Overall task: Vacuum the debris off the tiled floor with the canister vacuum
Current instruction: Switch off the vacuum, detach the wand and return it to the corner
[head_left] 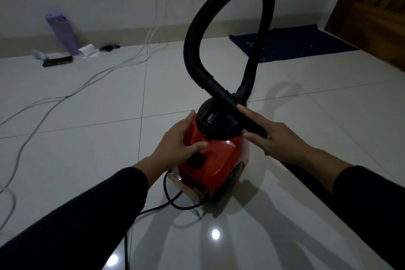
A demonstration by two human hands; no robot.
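Here a red canister vacuum (215, 155) sits on the pale tiled floor (87, 105), just in front of the person. Its black hose (221, 13) rises from the dark front cap, arches high and loops back down, so that the stiff black end of the hose crosses over the cap.

The left hand (177, 140) rests on the left side of the red body, its fingers (186, 124) lying fairly straight along the shell and the thumb laid over the top, just above a dark switch (197, 160). The right hand (276, 138) is at the stiff hose end; its fingers (247, 112) are stretched out straight and a little spread, the forefinger lying along the tube and the thumb beneath it. Whether they truly clamp the tube cannot be told. Both arms wear dark sleeves (98, 210).

A black power cord (173, 201) curls out from the rear of the vacuum towards the viewer. White cables (98, 72) trail across the tiles to the left. By the far wall stand a purple rolled mat (62, 33), a white roll (86, 50) and a flat black object (57, 61). A dark blue rug (295, 44) with pale specks lies at the right, beside a wooden door (377, 6).
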